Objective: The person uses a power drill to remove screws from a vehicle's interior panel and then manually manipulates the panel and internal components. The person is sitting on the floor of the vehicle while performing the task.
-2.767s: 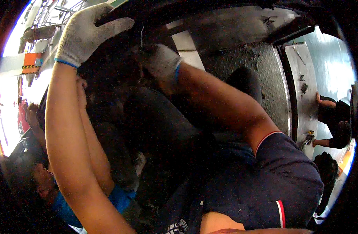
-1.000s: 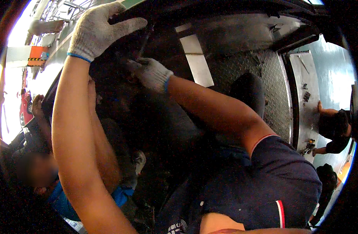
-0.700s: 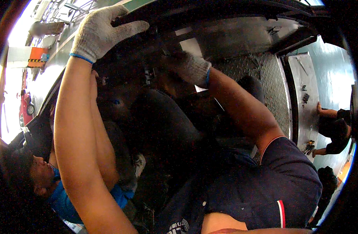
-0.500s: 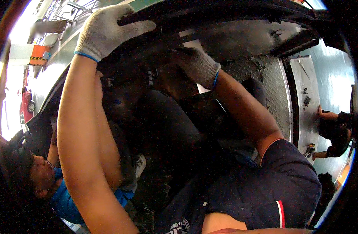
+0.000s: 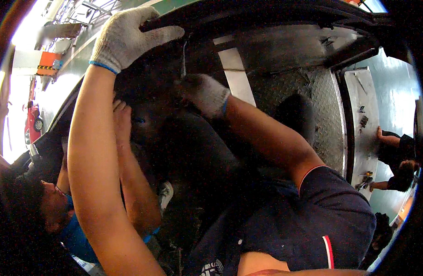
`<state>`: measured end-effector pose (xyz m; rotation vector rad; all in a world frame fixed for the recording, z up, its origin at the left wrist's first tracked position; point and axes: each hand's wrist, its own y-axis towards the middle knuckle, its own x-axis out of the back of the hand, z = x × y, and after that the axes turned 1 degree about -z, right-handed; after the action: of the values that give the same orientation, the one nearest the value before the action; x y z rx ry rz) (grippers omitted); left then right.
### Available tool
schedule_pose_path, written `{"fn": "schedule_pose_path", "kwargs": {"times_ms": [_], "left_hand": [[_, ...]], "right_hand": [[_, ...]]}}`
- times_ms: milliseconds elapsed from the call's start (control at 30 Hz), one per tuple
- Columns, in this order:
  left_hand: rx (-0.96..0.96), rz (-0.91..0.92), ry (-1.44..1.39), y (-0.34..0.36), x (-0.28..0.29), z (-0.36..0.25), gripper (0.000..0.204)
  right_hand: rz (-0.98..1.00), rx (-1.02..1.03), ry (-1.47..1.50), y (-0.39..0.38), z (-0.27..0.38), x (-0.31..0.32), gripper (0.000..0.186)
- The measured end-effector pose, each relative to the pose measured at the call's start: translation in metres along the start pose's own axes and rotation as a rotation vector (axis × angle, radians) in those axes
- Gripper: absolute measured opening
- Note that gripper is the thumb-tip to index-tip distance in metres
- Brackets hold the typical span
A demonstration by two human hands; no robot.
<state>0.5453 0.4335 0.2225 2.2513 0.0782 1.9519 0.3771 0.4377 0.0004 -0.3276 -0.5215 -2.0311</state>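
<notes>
My left hand (image 5: 124,41), in a pale knit glove with a blue cuff, grips the edge of a curved black frame (image 5: 207,18) at the top. Its thumb stretches along the inner side, while the fingers go over the rim. Lower and to the right, my right hand (image 5: 206,95), gloved alike, is closed in the shadow under that frame. A slim shiny metal rod (image 5: 184,60) rises from its fingers toward the frame; its exact kind is unclear. Deep shadow hides my right fingertips and what lies around them.
A co-worker's bare hand (image 5: 122,117) reaches in close beside my left forearm. Diamond-plate flooring (image 5: 322,110) and a pale strip (image 5: 237,73) lie to the right. Beyond them, another person stands at a metal bench (image 5: 359,101) with small parts on it.
My right hand has moved left and slightly down, and the metal rod now shows above it. The co-worker's hand is now more visible beside my forearm. My left hand has stayed put.
</notes>
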Motion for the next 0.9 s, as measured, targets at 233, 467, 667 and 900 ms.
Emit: {"fn": "schedule_pose_path", "kwargs": {"times_ms": [233,467,667,900], "left_hand": [[0.023,0.042,-0.04,0.003,-0.002,-0.008,0.055],[0.04,0.068,0.048,0.006,0.002,-0.017,0.056],[0.03,0.03,0.018,-0.001,0.0,-0.009,0.058],[0.026,0.051,0.005,0.012,-0.004,-0.009,0.061]], "right_hand": [[-0.011,-0.085,-0.104,-0.027,0.012,0.075,0.037],[-0.068,-0.082,-0.153,-0.027,0.005,0.081,0.037],[0.018,-0.151,-0.006,0.001,0.0,0.036,0.04],[-0.231,-0.096,-0.062,0.074,0.003,-0.056,0.041]]}}
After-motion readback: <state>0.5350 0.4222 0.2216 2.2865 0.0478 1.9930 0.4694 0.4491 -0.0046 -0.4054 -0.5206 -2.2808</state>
